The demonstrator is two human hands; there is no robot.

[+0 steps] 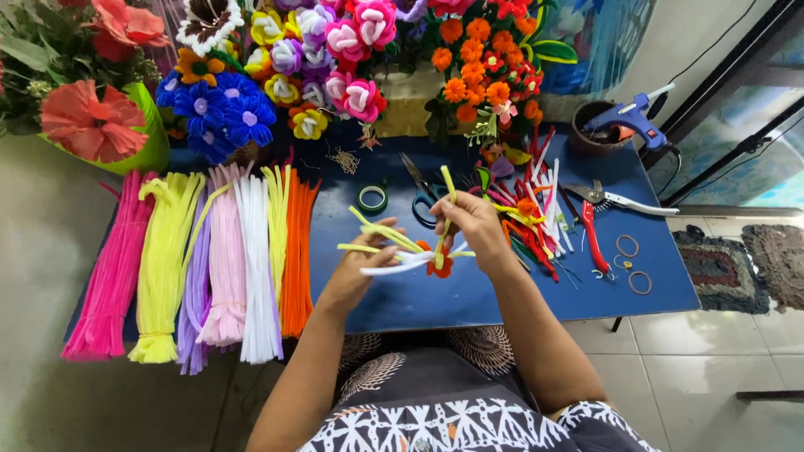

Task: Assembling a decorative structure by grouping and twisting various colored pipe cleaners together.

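Head view: both hands [419,247] gripping yellow pipe cleaners [394,238]; green tape roll [373,198] behind.

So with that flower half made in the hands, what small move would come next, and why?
Probably the right hand bends its upright yellow-green fuzzy craft stem down into a loop, since the left hand grips the bundle of yellow and white stems with its orange centre and loose ends stick out.

Blue table [502,293], pale tiled floor [712,351]
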